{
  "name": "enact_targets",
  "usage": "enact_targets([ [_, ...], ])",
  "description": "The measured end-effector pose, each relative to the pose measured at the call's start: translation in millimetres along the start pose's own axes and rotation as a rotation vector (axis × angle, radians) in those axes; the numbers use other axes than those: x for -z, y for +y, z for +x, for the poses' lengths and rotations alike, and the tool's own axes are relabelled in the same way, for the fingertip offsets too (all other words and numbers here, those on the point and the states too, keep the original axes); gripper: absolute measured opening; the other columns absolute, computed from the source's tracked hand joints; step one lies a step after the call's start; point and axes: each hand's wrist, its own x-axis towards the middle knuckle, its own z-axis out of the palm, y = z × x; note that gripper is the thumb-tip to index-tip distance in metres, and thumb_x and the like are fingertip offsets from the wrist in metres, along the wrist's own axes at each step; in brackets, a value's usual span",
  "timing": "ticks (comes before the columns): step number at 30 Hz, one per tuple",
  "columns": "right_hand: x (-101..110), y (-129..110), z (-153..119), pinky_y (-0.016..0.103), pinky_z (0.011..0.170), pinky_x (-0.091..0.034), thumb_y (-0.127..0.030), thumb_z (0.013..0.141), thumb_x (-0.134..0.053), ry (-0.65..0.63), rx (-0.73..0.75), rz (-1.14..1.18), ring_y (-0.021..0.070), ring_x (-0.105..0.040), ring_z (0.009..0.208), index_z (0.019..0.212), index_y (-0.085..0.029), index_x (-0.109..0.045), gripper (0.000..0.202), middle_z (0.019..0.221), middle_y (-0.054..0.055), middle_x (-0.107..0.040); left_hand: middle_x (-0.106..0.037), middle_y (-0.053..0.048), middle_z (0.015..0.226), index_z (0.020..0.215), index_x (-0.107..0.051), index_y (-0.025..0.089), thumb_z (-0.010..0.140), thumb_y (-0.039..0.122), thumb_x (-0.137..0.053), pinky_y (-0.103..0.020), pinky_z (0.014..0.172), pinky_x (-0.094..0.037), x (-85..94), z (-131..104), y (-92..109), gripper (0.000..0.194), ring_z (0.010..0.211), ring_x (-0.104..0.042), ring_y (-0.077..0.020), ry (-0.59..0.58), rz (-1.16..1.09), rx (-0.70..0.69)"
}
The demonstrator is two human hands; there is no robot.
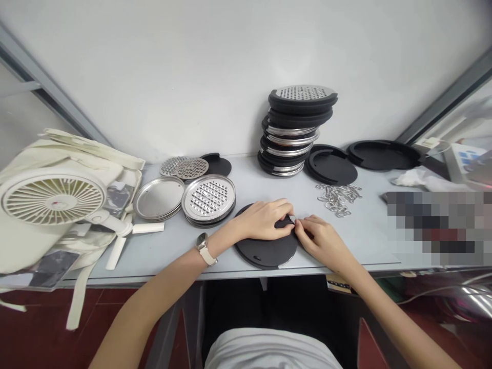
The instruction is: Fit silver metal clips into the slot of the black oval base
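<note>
A round black plastic disc (pixel 265 253) lies flat near the table's front edge, with a small slot by its near rim. My left hand (pixel 267 218) lies across its upper part, fingers curled over a small black part (pixel 283 222) that looks like a tab at the disc's right side. A small silvery piece (pixel 292 219) shows between the two hands. My right hand (pixel 319 237) is closed in a pinch at that piece, thumb and forefinger together at the disc's right rim. The fingers hide how the silvery piece meets the disc.
Behind stands a leaning stack of black holders and metal graters (pixel 294 133). Metal hooks (pixel 337 199) lie in a pile beside black trays (pixel 332 166). To the left are grater discs (pixel 209 199), plain metal discs (pixel 159 197) and a white fan (pixel 54 200).
</note>
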Motion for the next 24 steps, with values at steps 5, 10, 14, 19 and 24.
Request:
enact_targets([
  [5, 0.4, 0.0, -0.2, 0.031, 0.063, -0.037, -0.03, 0.096, -0.035, -0.003, -0.007, 0.008, 0.0207, -0.049, 0.062, 0.061, -0.022, -0.042, 0.037, 0.055, 0.003, -0.049, -0.056, 0.0, 0.092, 0.092, -0.049, 0.019, 0.087, 0.029, -0.05, -0.024, 0.058, -0.037, -0.3, 0.0, -0.6, 0.012, 0.068, -0.051, -0.0114, -0.02, -0.023, -0.005],
  [10, -0.2, -0.1, 0.5, 0.031, 0.062, -0.037, -0.03, 0.096, -0.036, -0.001, -0.009, 0.007, 0.0203, -0.049, 0.061, 0.061, -0.022, -0.042, 0.037, 0.054, 0.003, -0.049, -0.055, 0.0, 0.09, 0.091, -0.049, 0.019, 0.087, 0.03, -0.051, -0.024, 0.059, -0.038, -1.9, -0.1, -2.2, 0.011, 0.067, -0.051, -0.0112, -0.001, -0.034, -0.022],
  [14, -0.8, -0.4, 0.6, 0.031, 0.062, -0.037, -0.03, 0.096, -0.036, 0.003, 0.002, -0.001, 0.0201, -0.049, 0.061, 0.06, -0.022, -0.043, 0.037, 0.054, 0.002, -0.048, -0.056, 0.0, 0.091, 0.093, -0.049, 0.019, 0.085, 0.03, -0.052, -0.024, 0.059, -0.038, -2.1, -0.2, -2.6, 0.013, 0.068, -0.051, -0.0114, -0.008, -0.032, -0.03],
  [19, -0.7, -0.2, 0.2, 0.03, 0.062, -0.037, -0.03, 0.095, -0.036, 0.003, 0.0, -0.023, 0.0201, -0.049, 0.061, 0.06, -0.022, -0.043, 0.037, 0.054, 0.002, -0.048, -0.057, 0.0, 0.092, 0.093, -0.05, 0.019, 0.083, 0.028, -0.053, -0.024, 0.058, -0.037, -1.1, -0.3, -1.6, 0.014, 0.068, -0.051, -0.0116, 0.003, -0.014, -0.019],
  [24, -1.1, 0.5, 0.2, 0.031, 0.062, -0.037, -0.03, 0.095, -0.036, 0.006, 0.002, -0.029, 0.0198, -0.048, 0.06, 0.058, -0.022, -0.04, 0.038, 0.053, 0.002, -0.047, -0.056, 0.0, 0.091, 0.093, -0.051, 0.019, 0.084, 0.028, -0.053, -0.024, 0.058, -0.038, -1.3, 0.2, -2.2, 0.013, 0.067, -0.051, -0.0112, -0.008, -0.014, -0.04],
])
